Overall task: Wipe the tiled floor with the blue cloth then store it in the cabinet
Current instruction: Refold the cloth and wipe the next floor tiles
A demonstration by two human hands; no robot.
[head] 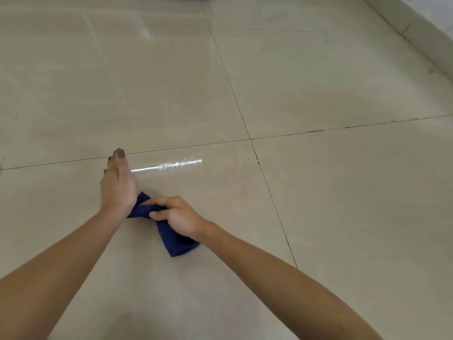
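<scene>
The blue cloth (pixel 177 242) lies bunched on the beige tiled floor (pixel 331 192) near the bottom centre. My right hand (pixel 175 218) grips the cloth's middle with curled fingers. My left hand (pixel 117 184) is just left of it, fingers straight and pointing away, its wrist touching the cloth's upper end. The part of the cloth under my right hand is hidden.
Dark grout lines cross the glossy tiles, meeting at a joint (pixel 251 139) beyond my hands. A bright streak of reflected light (pixel 169 165) lies right of my left hand. A pale skirting and wall base (pixel 416 28) runs along the top right.
</scene>
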